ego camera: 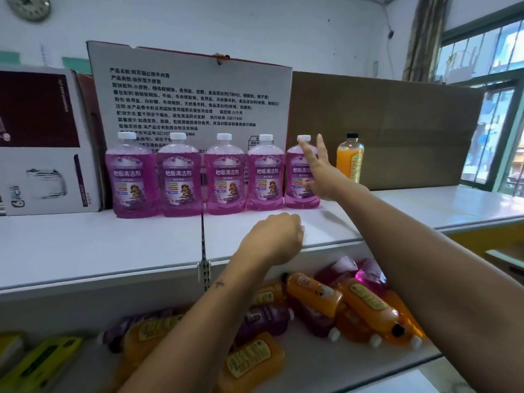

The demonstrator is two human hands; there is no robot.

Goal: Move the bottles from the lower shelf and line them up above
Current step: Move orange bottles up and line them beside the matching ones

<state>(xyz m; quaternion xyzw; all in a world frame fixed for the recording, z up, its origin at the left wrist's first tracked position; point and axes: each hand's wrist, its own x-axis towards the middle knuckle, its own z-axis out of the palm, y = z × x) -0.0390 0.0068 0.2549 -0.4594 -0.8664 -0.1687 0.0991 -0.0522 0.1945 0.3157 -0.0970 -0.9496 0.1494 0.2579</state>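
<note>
Five purple bottles [178, 177] upright in row on upper shelf [85, 245]. Left hand [273, 236] curled, empty, resting on shelf at 6 o'clock. Right hand [317, 171] fingers spread, touching fifth bottle [297, 177]; orange bottle [350, 157] at 3 o'clock. Advice: nudge gently, keep spacing even. More bottles [326, 307] lie on lower shelf.

Upper shelf [85, 251]: five purple bottles [224, 177], one orange bottle [350, 160].

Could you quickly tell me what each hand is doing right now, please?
Left hand: fingers curled, holding nothing, resting on the upper shelf.
Right hand: open, fingers spread against the fifth purple bottle.
</note>
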